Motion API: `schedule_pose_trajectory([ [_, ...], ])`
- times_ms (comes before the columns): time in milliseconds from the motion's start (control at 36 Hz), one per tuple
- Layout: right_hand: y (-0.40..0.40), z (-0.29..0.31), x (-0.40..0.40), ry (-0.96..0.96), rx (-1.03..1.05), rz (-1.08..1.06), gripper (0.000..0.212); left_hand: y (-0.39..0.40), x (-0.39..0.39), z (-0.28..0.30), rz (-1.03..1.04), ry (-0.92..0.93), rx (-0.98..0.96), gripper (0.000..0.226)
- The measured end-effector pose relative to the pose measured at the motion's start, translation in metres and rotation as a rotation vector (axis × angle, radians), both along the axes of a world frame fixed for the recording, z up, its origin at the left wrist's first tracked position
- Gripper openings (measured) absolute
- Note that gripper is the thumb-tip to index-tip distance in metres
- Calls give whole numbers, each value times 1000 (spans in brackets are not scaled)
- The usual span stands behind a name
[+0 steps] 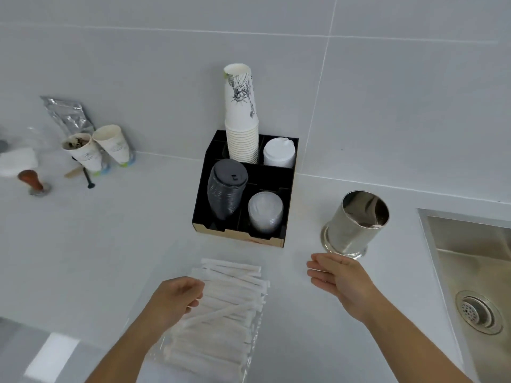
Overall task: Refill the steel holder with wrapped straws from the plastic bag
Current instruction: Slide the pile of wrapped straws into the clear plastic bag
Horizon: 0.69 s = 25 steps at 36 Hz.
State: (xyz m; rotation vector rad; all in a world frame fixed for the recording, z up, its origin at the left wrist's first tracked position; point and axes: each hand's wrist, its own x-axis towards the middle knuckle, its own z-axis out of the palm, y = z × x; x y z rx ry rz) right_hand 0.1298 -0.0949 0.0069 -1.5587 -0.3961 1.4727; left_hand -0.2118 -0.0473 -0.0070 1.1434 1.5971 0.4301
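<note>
On the pale bench (83, 244) right below the person, a clear plastic bag (199, 352) is lying with its open end pointing toward the wall, and a heap of wrapped straws (235, 288) is spilling out of that end. The left hand (177, 297) is resting on the near-left side of the heap, its fingers curling loosely over a few straws; whether its grip is actually pinching any of them I cannot tell. The right hand (337, 277) is hovering to the right of the straws with the palm turned inward and its grip spread and empty, fingers straight and pointing left. Just beyond that hand the steel holder (356, 225) is standing upright on the bench, shiny inside, with something small and pale showing low in it. A black organiser (201, 200) is sitting against the tiled wall between the straws and the holder's left, carrying a tall stack of paper cups (242, 117), white lids (279, 152), black lids (226, 186) and clear lids (265, 211). A steel sink (475, 272) is lying at the far right, and two used paper cups (96, 153) are leaning at the far left near a tamper (31, 182).
</note>
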Motion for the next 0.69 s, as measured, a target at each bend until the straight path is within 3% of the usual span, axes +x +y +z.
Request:
schedule_pose_trajectory([
  [278,-5,-41,-61,27,-135,-5,15,7,-78,-20,119,34,-45,8],
  [500,-17,-69,-101,-29,-217,-31,10,28,-120,-41,208,162,100,3],
  [583,-21,-73,-113,-75,-225,32,6,37,-129,-54,196,215,106,12],
  [694,-22,-78,-129,-110,-255,11,20,48,-132,-68,124,249,48,18],
])
